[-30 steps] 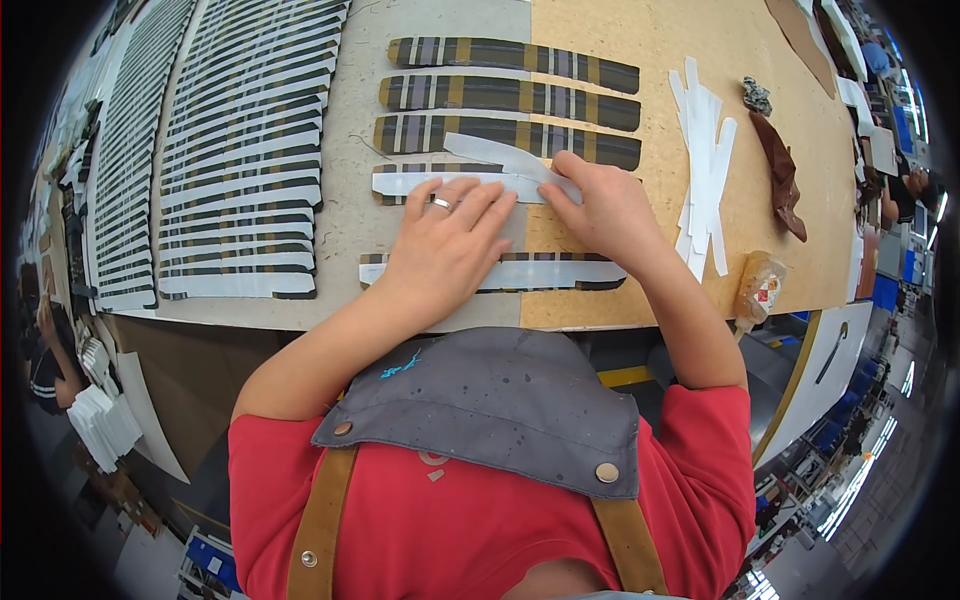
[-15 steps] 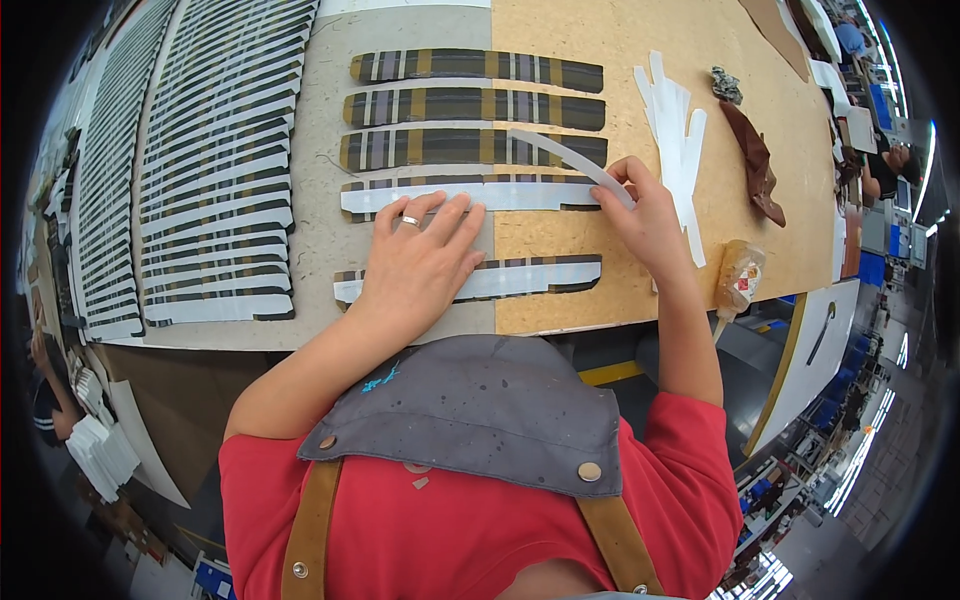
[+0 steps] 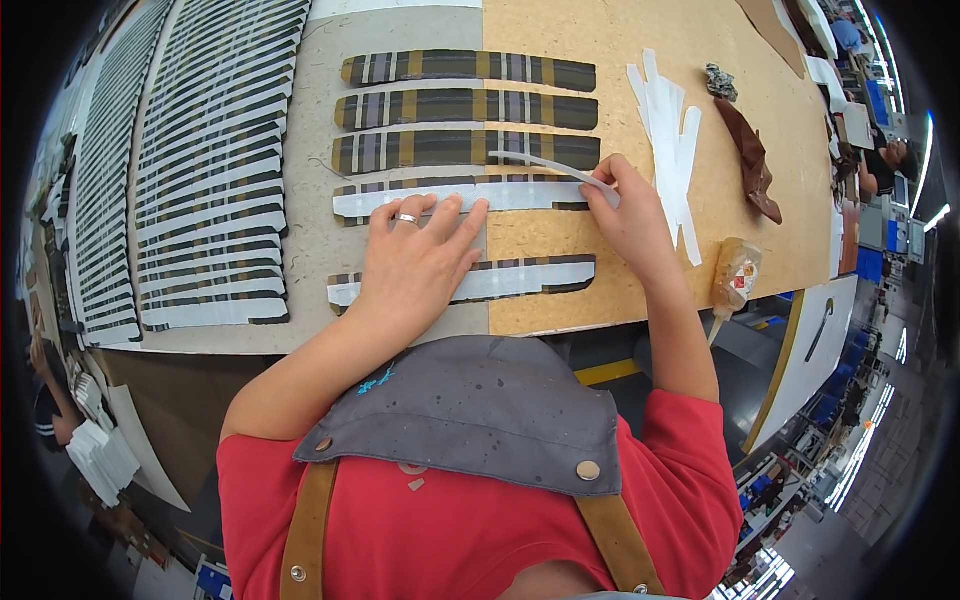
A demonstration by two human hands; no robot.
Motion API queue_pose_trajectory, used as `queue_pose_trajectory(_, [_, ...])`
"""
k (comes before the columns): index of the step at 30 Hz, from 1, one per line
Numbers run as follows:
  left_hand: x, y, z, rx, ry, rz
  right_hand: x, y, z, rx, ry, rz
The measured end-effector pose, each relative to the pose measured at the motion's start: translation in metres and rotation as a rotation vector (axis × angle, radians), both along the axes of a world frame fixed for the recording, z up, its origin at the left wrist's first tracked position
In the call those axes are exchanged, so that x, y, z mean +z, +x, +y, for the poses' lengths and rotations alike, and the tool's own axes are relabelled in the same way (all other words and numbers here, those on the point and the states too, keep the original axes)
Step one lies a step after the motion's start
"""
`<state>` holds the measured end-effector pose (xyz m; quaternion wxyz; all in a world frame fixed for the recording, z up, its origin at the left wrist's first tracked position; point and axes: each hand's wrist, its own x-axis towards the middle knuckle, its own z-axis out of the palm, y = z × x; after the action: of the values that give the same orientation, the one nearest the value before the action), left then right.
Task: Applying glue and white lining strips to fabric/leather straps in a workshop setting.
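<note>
My left hand (image 3: 418,250), fingers spread and a ring on one, lies flat with its fingertips on a plaid strip backed with a white strip (image 3: 520,195). Between thumb and fingers of my right hand (image 3: 630,215) is one end of a thin white strip (image 3: 555,166). Its free end reaches left over a plaid strip (image 3: 430,153) that shows its patterned face. Two more bare plaid strips lie beyond, a middle one (image 3: 465,108) and a far one (image 3: 465,69). Nearest me is another plaid strip with white backing (image 3: 530,276), partly covered by my left hand.
Loose white strips (image 3: 668,130) lie fanned out to the right. Past them are a brown leather scrap (image 3: 748,160), a crumpled grey lump (image 3: 720,83) and an amber bottle (image 3: 736,275) at the table edge. Long rows of white-backed plaid strips (image 3: 215,210) fill the left.
The free end of the thin white strip has come down nearer the plaid strips and swung slightly left. My left hand stays pressed in place; the whole view has shifted a little.
</note>
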<state>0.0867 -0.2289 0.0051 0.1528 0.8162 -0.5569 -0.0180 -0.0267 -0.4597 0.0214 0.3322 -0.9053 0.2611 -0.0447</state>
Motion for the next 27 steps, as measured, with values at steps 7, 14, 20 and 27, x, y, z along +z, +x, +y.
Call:
queue_pose_trajectory(7, [-0.001,-0.003,0.000,0.013,0.003,-0.011,0.033,-0.002,0.018,-0.049,-0.219,0.004])
queue_pose_trajectory(14, [-0.002,0.000,-0.001,0.002,-0.031,-0.026,0.005,0.018,0.066,0.556,-0.317,-0.242])
queue_pose_trajectory(20, [0.000,-0.001,0.010,0.014,0.014,0.052,0.013,-0.003,0.044,0.462,-0.399,-0.055])
queue_pose_trajectory(27, [0.004,0.014,0.041,0.034,0.042,0.084,0.023,-0.017,0.034,0.280,-0.351,0.040])
